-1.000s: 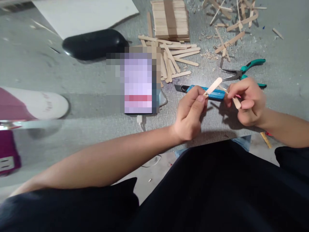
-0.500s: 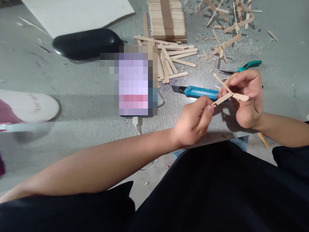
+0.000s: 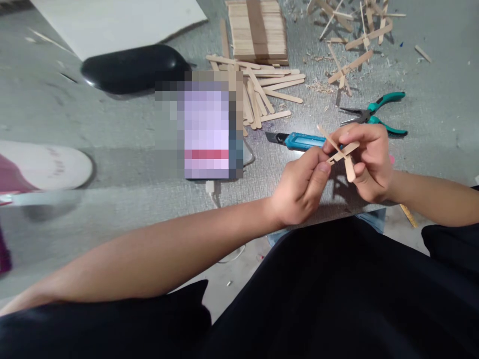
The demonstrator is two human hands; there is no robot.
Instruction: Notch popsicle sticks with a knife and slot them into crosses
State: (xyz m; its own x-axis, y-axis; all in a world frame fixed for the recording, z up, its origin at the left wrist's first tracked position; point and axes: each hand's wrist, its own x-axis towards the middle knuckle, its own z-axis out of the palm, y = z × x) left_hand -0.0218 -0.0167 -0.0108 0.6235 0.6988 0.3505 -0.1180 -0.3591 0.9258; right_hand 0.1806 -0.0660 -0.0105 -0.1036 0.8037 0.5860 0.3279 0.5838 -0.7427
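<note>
Between my thumb and fingers, my left hand pinches the notched end of a small cross of wooden craft sticks. Its two pieces pass through each other near the middle, and a small cut notch shows close to my left thumb. My right hand is curled around the other side of the cross, its fingertips and thumb against the sticks. Just behind my hands lies a blue utility knife, blade out to the left, its rear end hidden by my fingers. Teal-handled pliers rest beyond my right hand.
Loose craft sticks lie in front of a banded bundle of sticks. Crossed stick pieces and shavings are scattered at the back right. A blurred-out phone, a black case and a white sheet are leftward.
My right hand has moved left and nearer my left hand, uncovering more of the pliers. The stick cross has turned, its wide arm now pointing down. My left hand has hardly moved.
</note>
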